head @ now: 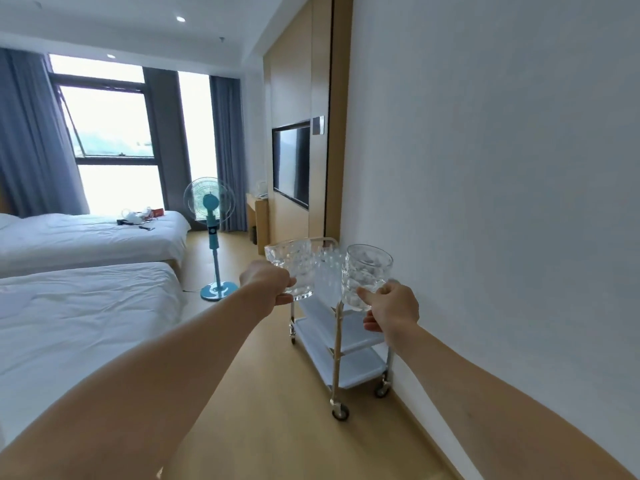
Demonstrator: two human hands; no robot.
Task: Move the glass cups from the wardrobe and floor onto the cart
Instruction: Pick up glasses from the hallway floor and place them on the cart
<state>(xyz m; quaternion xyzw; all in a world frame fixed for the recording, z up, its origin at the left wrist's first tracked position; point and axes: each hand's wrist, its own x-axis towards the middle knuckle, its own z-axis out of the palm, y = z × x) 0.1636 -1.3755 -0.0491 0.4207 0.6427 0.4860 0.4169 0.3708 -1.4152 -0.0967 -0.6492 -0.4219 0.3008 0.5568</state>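
Observation:
Both arms are stretched out ahead of me, each with a clear, textured glass cup. My left hand [268, 280] grips the left glass cup [294, 268] near its base. My right hand [389, 310] grips the right glass cup [365, 275] from below. Both cups are upright and held in the air above the top of the cart [341, 355], a chrome-framed trolley with white shelves and castors that stands against the white wall. The cups and my hands hide most of the cart's top shelf.
Two white beds [79, 306] fill the left side. A turquoise standing fan [211, 237] stands on the wooden floor between the beds and the cart. A wall-mounted TV [291, 164] and a small desk [258, 216] lie further along the right wall.

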